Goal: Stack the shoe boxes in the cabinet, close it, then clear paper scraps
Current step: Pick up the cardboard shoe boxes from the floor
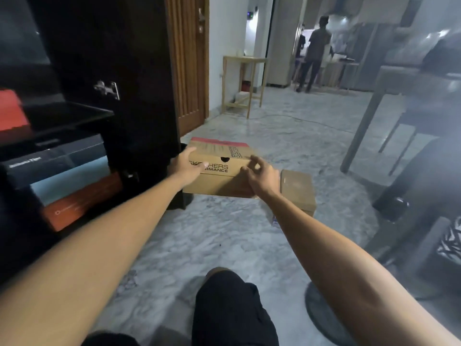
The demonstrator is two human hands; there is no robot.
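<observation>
Starting at the left, the cabinet (pixel 82 116) stands with its door (pixel 139 71) swung wide, and its shelves already hold a red box (pixel 11 111) above and a dark box (pixel 55 158), a pale blue box (pixel 72 181) and an orange box (pixel 84 203) stacked below. Just right of the door, on the marble floor (pixel 224 236), sits the brown shoe box (pixel 219 168) with a red end. It looks like stiff cardboard, light to lift, with a loose hinged lid that could flap if taken by the top alone; a grip on both short sides, low down, should carry it best.

The left hand (pixel 185 166) lies flat against the box's left side, fingers together and wrapped along the upper edge. The right hand (pixel 259 176) is at the right front corner, fingers loosely curled and apart; whether they touch the cardboard I cannot tell. Behind that wrist, a second brown box (pixel 298 191) rests on the floor, just beside the first.
</observation>
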